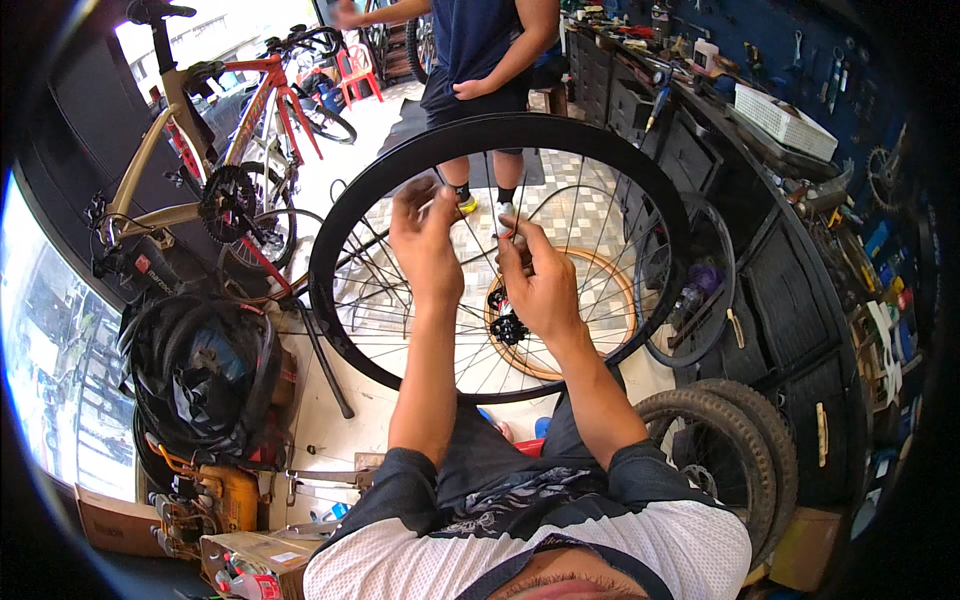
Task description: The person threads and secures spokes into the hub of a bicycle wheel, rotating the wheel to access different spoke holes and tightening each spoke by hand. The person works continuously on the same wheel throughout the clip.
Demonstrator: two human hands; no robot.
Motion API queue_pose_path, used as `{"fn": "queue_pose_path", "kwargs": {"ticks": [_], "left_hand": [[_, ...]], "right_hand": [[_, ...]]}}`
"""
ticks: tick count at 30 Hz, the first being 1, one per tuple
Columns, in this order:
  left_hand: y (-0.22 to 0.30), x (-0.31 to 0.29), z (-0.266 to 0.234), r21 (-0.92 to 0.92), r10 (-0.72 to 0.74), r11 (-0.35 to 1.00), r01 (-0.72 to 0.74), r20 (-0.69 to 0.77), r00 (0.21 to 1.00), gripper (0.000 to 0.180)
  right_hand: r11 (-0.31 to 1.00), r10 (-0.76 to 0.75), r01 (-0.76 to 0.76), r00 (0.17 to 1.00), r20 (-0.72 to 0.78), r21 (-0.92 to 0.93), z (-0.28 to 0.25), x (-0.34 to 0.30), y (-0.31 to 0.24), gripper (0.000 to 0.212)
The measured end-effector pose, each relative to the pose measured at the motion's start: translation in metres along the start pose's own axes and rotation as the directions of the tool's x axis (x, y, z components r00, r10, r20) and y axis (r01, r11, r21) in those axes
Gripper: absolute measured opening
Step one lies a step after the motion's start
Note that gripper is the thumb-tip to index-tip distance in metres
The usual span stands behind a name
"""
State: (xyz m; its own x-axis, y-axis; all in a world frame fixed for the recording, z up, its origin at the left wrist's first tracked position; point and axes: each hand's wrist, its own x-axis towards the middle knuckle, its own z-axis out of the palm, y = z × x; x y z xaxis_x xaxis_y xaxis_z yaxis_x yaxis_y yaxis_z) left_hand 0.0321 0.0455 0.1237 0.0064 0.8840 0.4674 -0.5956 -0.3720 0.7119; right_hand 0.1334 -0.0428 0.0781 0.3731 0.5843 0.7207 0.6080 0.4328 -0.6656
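Observation:
A black deep-rimmed bicycle wheel point(495, 131) stands tilted in front of me, over my lap. Its dark hub point(509, 327) shows below my right hand, with thin spokes spreading out to the rim. My left hand point(426, 240) is raised within the rim's outline, its fingers loosely bent and apart, with nothing visible in them. Close to the spokes, my right hand point(541, 278) pinches its thumb and forefinger together. A small reddish bit shows at those fingertips, too small to name.
Across the wheel stands a person point(490, 50) in dark clothes. Bicycles point(185, 215) crowd the left, above a heap of black tyres point(205, 375). A tan-edged ring point(628, 300) lies beyond the spokes. At right are knobby tyres point(715, 425), black cabinets point(790, 290) and a white basket point(785, 122).

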Motion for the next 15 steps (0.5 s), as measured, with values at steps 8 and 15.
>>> {"fn": "queue_pose_path", "kwargs": {"ticks": [8,15], "left_hand": [[-0.009,-0.044,0.041,0.383,0.234,0.845,-0.372,0.361,0.903,0.062],[-0.018,-0.018,0.065,0.177,-0.010,0.983,-0.055,0.344,0.939,0.047]], "right_hand": [[0.991,-0.034,0.052,0.989,-0.144,0.125,-0.006,-0.017,0.030,0.077],[0.995,0.022,-0.009,0.989,-0.144,0.095,-0.020,-0.014,0.015,0.058]]}}
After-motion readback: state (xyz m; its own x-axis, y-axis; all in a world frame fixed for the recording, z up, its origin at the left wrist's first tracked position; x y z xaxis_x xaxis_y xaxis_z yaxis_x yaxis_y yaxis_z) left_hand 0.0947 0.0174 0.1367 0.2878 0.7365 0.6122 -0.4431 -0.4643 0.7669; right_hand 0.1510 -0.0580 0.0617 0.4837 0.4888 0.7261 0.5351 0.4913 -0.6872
